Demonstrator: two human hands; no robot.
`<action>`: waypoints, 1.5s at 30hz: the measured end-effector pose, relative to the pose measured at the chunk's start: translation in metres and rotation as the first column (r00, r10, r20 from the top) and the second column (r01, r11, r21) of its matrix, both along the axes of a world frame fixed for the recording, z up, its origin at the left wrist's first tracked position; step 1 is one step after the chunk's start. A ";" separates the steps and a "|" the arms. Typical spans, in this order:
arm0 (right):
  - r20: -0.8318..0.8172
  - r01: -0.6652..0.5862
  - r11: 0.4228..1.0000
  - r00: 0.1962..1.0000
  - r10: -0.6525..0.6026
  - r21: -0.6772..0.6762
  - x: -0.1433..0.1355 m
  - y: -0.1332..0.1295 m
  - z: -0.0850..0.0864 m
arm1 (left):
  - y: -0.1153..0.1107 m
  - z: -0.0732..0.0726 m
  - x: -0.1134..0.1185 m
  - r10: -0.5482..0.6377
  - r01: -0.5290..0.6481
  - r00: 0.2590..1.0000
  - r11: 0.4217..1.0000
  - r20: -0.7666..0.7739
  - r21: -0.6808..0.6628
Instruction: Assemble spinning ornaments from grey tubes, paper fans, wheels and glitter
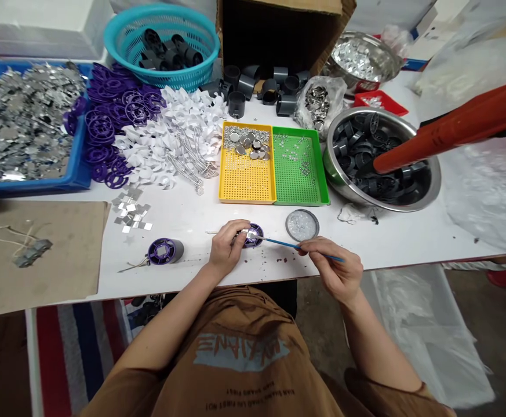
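- Head view, hands: the left hand (226, 246) pinches the purple wheel (257, 230), which is at the table's near side, in front of the person; the right hand (337, 267) pinches a blue stick (281, 242), its tip at the wheel
- Surface: the white table (200, 229) has dark crumbs around the work spot; a small dish (288, 233) is near the right hand; a purple-topped cup (172, 251) lies left of the left hand; a cardboard sheet (74, 249) covers the left end
- Farther back: the yellow tray (246, 188) and green tray (300, 188) touch side by side; a steel bowl (433, 185) of dark parts sits to their right, an orange bar (461, 130) slanting over it; a blue bin (76, 174) of metal pieces is at far left; an open carton (342, 26) stands behind the trays
- Room: striped cloth (85, 347) below the table at left; clear plastic (430, 324) at right, beside the dull floor (322, 336)
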State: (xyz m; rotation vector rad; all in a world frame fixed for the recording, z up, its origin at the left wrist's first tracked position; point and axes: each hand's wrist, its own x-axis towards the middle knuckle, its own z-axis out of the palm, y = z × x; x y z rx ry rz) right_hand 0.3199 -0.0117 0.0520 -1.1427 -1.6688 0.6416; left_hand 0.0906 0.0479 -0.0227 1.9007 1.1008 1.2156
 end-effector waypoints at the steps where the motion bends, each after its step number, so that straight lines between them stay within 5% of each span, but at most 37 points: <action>1: -0.005 -0.002 1.000 1.000 0.002 0.017 -0.001 0.000 0.000 | 0.000 0.000 0.000 0.001 -0.001 1.000 1.000 -0.001 0.002; 19: 0.107 -0.077 0.997 0.991 0.080 -0.030 0.008 -0.001 0.004 | 0.000 -0.001 0.000 0.006 -0.006 1.000 1.000 0.005 -0.007; 28: 0.005 -0.043 0.999 0.999 0.042 0.012 0.002 0.005 0.004 | -0.001 -0.001 0.000 0.009 -0.009 1.000 1.000 -0.001 0.001; 45: 0.071 -0.040 0.992 0.996 0.049 -0.120 0.014 0.008 0.007 | -0.001 -0.002 0.000 0.006 -0.007 1.000 1.000 -0.007 -0.009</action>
